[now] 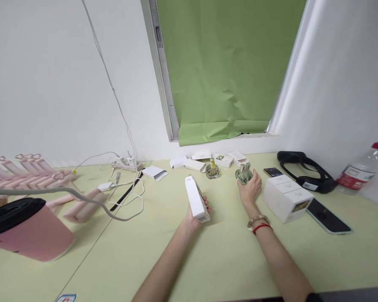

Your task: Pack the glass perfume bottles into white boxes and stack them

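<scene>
My left hand is wrapped round a slim white box, which is tilted with its long side toward me. To the right, my right hand closes its thumb and fingers round a clear perfume bottle. Two silvery caps show there, so a second bottle seems to stand close against it; whether I grip both I cannot tell. Between the hands and farther back stands another perfume bottle with a gold-coloured neck. Beside my right wrist sits a block of white boxes set side by side.
Opened white cartons lie along the wall, with another carton farther left. A phone, a black headset and a red-capped bottle are at right. Cables, pink handheld devices and a pink cup occupy the left.
</scene>
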{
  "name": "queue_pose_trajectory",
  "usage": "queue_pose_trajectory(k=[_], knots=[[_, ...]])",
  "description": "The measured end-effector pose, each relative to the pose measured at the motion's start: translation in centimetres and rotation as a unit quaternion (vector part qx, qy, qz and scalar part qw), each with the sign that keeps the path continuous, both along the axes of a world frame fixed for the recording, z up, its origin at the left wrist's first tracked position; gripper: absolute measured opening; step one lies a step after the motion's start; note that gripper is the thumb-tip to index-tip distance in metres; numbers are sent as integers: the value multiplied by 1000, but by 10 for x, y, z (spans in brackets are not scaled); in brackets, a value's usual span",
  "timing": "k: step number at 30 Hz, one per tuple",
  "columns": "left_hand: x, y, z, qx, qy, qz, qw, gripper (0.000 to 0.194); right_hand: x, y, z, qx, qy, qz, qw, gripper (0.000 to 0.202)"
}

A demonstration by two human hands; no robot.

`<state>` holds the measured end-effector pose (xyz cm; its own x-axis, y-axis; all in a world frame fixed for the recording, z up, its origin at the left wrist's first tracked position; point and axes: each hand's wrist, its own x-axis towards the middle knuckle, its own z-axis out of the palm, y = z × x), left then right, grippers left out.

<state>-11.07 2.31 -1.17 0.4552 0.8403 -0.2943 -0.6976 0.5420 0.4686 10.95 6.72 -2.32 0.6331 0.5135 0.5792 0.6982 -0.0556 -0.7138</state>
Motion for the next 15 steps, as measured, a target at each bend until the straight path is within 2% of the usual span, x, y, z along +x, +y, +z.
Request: queue_pose_trajectory(k=[5, 10, 15], knots=[[3, -2, 5, -12, 25, 28, 999, 18, 7, 3, -2, -26, 26, 16, 999, 68], [1, -1, 2, -1, 18, 18, 1000, 13, 8, 3, -1, -31, 33, 18, 999, 62], [-4, 1, -3, 24, -11, -19, 999, 11, 12, 5, -4, -36, 54, 42, 997, 55]])
